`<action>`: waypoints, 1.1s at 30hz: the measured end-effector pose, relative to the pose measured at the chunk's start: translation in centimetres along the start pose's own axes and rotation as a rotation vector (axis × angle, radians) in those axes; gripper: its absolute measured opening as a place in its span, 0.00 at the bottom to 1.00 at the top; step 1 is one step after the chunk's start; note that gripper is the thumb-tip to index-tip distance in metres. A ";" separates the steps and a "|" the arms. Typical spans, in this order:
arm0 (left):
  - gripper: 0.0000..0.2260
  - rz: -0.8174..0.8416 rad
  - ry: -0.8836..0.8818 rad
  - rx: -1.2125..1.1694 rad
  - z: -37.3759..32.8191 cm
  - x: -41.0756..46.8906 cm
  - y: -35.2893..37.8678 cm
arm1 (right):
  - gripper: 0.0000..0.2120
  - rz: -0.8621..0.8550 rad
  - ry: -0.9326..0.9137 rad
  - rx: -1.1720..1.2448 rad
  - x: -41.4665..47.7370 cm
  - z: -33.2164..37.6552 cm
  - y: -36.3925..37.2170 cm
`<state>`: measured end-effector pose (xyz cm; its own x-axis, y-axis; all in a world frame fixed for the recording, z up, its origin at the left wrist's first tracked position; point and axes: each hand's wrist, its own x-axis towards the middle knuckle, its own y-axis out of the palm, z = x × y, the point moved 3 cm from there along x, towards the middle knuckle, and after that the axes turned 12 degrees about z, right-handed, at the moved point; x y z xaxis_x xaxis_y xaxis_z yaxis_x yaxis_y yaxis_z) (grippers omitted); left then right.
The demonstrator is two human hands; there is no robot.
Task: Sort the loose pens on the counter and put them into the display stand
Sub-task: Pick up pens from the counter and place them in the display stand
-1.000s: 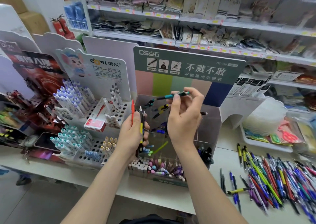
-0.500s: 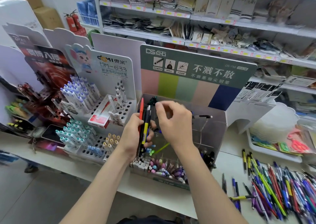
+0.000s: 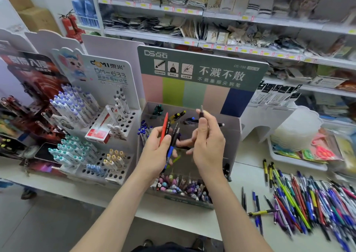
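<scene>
The left hand (image 3: 156, 153) has its fingers (image 3: 153, 133) wrapped round a red pen (image 3: 164, 128) and a few dark pens (image 3: 175, 136), held upright. Just right of those fingers, the right hand (image 3: 209, 145) pinches a slim pen (image 3: 201, 115) above the display stand (image 3: 233, 134). The loose pens (image 3: 308, 199) lie on the desk (image 3: 248, 174), well to the right.

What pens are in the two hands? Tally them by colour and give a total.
Red plastic pen, in the left hand: 1
Dark-barrelled pens, same hand: at least 2; their tips overlap and blur
Dark slim pen, pinched in the right hand: 1
Total: at least 4
</scene>
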<state>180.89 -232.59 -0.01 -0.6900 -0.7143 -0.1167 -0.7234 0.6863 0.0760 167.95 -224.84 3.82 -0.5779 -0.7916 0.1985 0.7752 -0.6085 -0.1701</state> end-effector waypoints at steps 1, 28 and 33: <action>0.07 -0.023 -0.009 -0.023 0.1 0.0 -0.1 | 0.15 0.004 -0.038 -0.089 0.7 0.3 -0.4; 0.10 0.147 0.029 -0.187 -0.6 -0.7 -0.4 | 0.08 0.292 0.036 -0.392 1.8 1.6 1.3; 0.10 0.263 -0.013 -0.029 -0.5 -0.7 1.0 | 0.08 0.132 0.391 0.182 0.5 -0.6 -0.7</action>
<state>180.69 -231.48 0.62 -0.8540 -0.5101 -0.1021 -0.5199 0.8437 0.1335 166.96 -224.79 3.48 -0.4968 -0.8448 -0.1991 0.8609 -0.5086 0.0100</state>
